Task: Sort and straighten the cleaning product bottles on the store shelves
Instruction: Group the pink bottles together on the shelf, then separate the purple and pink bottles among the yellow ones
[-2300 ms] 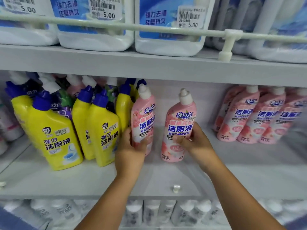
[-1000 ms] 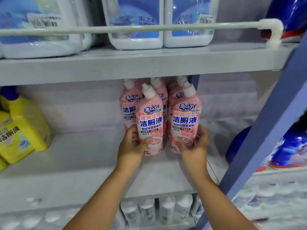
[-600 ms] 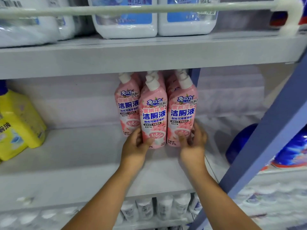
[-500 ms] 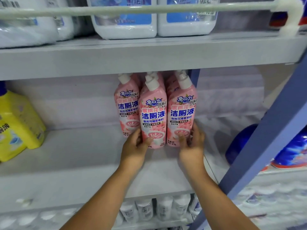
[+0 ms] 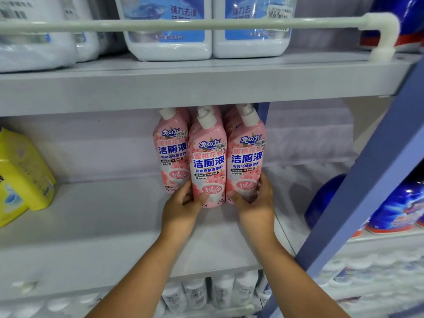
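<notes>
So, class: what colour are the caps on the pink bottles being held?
White caps on the pink bottles, clearest in the head view.

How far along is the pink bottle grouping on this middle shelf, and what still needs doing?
Done: the pink bottles stand upright in a tight cluster at the right end of the middle shelf, labels forward. In hand: the left hand grips the front middle bottle and the right hand grips the right bottle, squaring them up. Left: the yellow bottles at the far left sit tilted, apart from the pink group.
</notes>
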{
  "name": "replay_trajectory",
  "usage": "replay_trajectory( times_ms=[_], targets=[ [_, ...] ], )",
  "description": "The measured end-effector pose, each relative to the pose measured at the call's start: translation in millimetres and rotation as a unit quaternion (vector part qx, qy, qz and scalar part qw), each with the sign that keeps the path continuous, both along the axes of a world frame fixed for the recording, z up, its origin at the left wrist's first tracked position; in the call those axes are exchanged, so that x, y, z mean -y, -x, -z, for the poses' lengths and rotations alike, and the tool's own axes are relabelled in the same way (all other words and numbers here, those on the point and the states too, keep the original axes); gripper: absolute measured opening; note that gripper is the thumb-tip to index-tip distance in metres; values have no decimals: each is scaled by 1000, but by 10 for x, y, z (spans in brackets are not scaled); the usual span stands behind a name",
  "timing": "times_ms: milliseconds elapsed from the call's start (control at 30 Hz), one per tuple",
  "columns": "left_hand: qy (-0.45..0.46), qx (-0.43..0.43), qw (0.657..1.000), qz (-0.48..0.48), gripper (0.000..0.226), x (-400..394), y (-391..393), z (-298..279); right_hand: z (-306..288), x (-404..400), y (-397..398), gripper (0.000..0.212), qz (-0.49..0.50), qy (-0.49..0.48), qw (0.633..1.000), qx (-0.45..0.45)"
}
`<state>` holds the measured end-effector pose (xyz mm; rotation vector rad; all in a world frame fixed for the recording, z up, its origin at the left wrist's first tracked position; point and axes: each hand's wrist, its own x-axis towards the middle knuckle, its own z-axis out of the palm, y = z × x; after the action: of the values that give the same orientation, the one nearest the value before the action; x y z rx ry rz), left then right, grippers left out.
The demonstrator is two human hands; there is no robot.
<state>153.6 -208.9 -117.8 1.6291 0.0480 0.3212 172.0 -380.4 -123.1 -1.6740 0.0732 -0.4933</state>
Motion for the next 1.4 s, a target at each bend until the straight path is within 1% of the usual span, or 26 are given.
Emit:
replay_trajectory(
  times_ms=[67,133,267,367,433,600,667,733,800,833,933,1000,1067,1167,1200,1333,1400],
  targets=[
    [-6,2,1000,-4,38,-8,3,5,-6,-11,-7,83,-1,15,1000,-9],
    [-8,-2,1000,-7,40,-10,-3,10,-13,-18,-15,83,1,27,999,-17],
    [-9,4,1000,-16,43,15,14,-7,9,9,-17,71,12,15,1000,-20],
    [-4,6,1000,-29,36,18,12,-32,24,38,-11,66,13,10,1000,-27],
    [-5,0,999,-34,32,19,14,-35,17,42,12,66,7,29,999,-29],
    [-6,-6,999,-34,32,42,16,-50,-41,24,66,65,-8,45,999,-14],
    [-8,-14,1000,-22,33,9,39,-75,-66,1,98,65,-4,12,1000,-4],
    [-1,-15,999,-31,37,-102,95,-111,-106,-64,192,64,29,-37,999,12],
    [10,-20,997,-78,44,-329,194,-175,-175,-221,322,62,63,-52,996,40],
    [18,-24,994,-105,47,-484,263,-199,-208,-331,377,59,63,-53,995,54],
    [29,-28,983,-178,50,-1065,588,-218,-285,-773,492,53,22,-55,995,76],
    [17,-36,975,-218,49,-1480,887,-258,-299,-1103,516,51,-48,-97,993,55],
    [11,-37,965,-258,50,-1895,1188,-280,-277,-1438,544,49,-131,-116,984,28],
    [30,-34,947,-319,66,-2452,1580,-339,-234,-1952,588,40,-198,-86,977,8],
    [20,-29,940,-340,65,-2623,1683,-366,-234,-2129,603,37,-212,-66,975,3],
    [-3,7,922,-388,41,-3351,1946,-457,-281,-2863,712,28,-271,6,962,-23],
    [-9,19,919,-395,38,-3725,2018,-489,-322,-3278,784,26,-284,25,958,-29]
  ],
)
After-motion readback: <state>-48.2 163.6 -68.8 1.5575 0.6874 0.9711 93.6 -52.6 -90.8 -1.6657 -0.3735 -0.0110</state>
